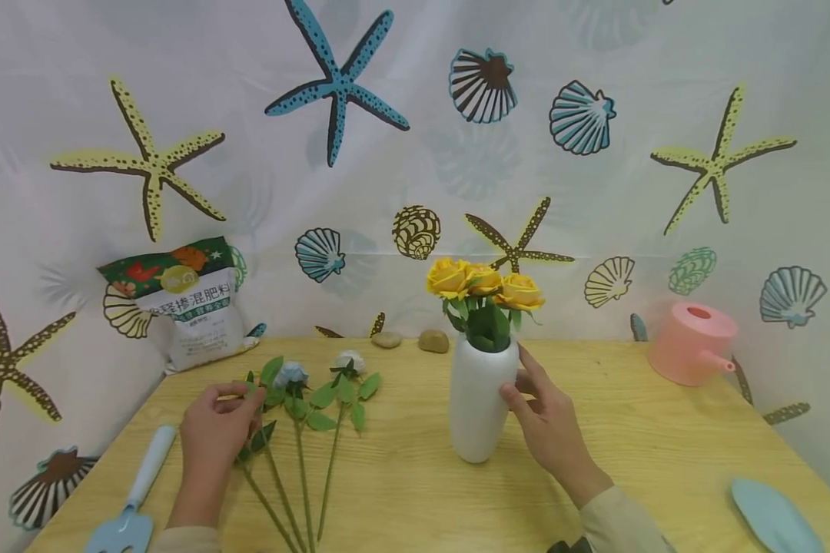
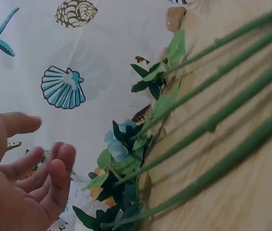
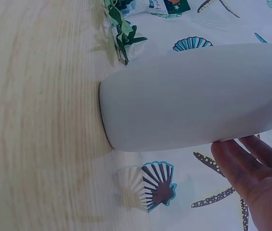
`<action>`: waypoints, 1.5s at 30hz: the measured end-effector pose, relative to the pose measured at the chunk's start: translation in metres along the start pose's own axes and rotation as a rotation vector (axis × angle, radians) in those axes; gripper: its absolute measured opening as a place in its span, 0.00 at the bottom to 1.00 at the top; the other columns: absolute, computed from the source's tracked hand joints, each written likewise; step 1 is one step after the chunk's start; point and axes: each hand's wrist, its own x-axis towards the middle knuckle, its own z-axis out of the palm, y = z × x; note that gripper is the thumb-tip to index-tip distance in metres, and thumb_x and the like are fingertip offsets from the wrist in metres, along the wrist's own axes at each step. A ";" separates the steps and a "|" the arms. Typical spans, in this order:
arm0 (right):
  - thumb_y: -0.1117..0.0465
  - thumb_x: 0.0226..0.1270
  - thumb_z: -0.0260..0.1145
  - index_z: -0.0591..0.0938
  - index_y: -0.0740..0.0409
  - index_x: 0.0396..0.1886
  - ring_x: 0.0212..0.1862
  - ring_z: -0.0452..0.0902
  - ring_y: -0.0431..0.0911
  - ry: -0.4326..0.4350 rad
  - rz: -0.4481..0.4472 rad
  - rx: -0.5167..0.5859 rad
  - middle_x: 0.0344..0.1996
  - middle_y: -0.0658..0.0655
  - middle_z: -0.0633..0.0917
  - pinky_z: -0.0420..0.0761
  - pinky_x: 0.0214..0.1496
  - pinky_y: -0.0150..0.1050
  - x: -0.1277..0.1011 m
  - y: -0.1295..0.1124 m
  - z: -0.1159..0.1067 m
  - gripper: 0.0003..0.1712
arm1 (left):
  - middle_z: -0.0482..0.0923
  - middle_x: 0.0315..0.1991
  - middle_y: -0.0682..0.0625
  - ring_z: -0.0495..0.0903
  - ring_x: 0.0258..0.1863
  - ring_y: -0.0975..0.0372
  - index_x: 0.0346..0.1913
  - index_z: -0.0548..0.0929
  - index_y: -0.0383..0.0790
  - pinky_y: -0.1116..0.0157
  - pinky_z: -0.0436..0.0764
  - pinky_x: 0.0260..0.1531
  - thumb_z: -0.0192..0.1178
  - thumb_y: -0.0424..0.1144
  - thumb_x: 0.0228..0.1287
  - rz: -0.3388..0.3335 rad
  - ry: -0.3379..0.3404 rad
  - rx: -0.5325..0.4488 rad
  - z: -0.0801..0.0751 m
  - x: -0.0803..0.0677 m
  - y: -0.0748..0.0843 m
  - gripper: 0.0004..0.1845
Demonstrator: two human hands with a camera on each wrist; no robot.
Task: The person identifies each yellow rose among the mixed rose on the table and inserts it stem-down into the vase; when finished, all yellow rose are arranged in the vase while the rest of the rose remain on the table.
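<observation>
A white vase (image 1: 483, 399) stands on the table with yellow roses (image 1: 484, 279) and green leaves in its mouth. My right hand (image 1: 549, 415) holds the vase by its right side, thumb on the near face and fingers reaching behind. In the right wrist view, fingertips (image 3: 220, 147) meet the smooth vase wall (image 3: 188, 101). My left hand (image 1: 217, 430) is over several artificial flowers lying on the left, among them a blue flower (image 1: 290, 375) and a white flower (image 1: 348, 360). The left wrist view shows its fingers loosely bent with nothing between them, beside the green stems (image 2: 213, 125).
A pale blue garden fork (image 1: 138, 491) lies at the left edge, before a fertilizer bag (image 1: 204, 319). Two stones (image 1: 433, 341) sit at the back. A pink watering can (image 1: 695, 343) is at the back right, a light blue scoop (image 1: 775, 514) at the front right.
</observation>
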 end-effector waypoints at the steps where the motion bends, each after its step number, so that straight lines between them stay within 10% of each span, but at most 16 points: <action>1: 0.54 0.77 0.61 0.60 0.48 0.80 0.59 0.82 0.56 -0.001 0.000 -0.001 0.57 0.63 0.84 0.86 0.55 0.45 0.000 0.000 0.000 0.37 | 0.85 0.31 0.51 0.85 0.22 0.63 0.62 0.74 0.35 0.62 0.83 0.22 0.66 0.57 0.65 -0.009 -0.029 0.051 -0.001 0.002 -0.003 0.33; 12: 0.55 0.76 0.62 0.60 0.49 0.80 0.59 0.82 0.57 0.000 0.001 0.009 0.59 0.64 0.84 0.86 0.54 0.42 -0.001 0.000 -0.001 0.37 | 0.82 0.55 0.33 0.84 0.44 0.44 0.63 0.74 0.29 0.49 0.81 0.40 0.68 0.57 0.61 0.048 -0.165 0.500 0.000 0.013 -0.012 0.39; 25: 0.55 0.76 0.62 0.61 0.49 0.80 0.57 0.83 0.56 0.010 -0.007 0.004 0.56 0.63 0.85 0.87 0.53 0.44 0.001 0.000 -0.001 0.36 | 0.80 0.52 0.29 0.78 0.49 0.36 0.63 0.73 0.25 0.39 0.76 0.50 0.73 0.42 0.56 0.028 -0.182 0.575 0.011 0.016 -0.019 0.36; 35: 0.54 0.76 0.62 0.60 0.47 0.80 0.58 0.83 0.56 0.008 -0.011 -0.004 0.56 0.63 0.85 0.87 0.53 0.43 0.000 0.002 0.001 0.37 | 0.86 0.43 0.34 0.85 0.34 0.50 0.61 0.74 0.25 0.47 0.81 0.41 0.71 0.34 0.54 0.062 -0.117 0.468 0.009 0.015 -0.021 0.31; 45: 0.54 0.77 0.61 0.60 0.47 0.80 0.58 0.83 0.56 0.002 -0.010 -0.004 0.56 0.62 0.85 0.87 0.53 0.44 0.001 0.002 0.000 0.37 | 0.82 0.40 0.39 0.86 0.20 0.60 0.67 0.69 0.28 0.60 0.88 0.28 0.67 0.25 0.59 -0.054 -0.053 -0.033 0.006 0.003 -0.001 0.32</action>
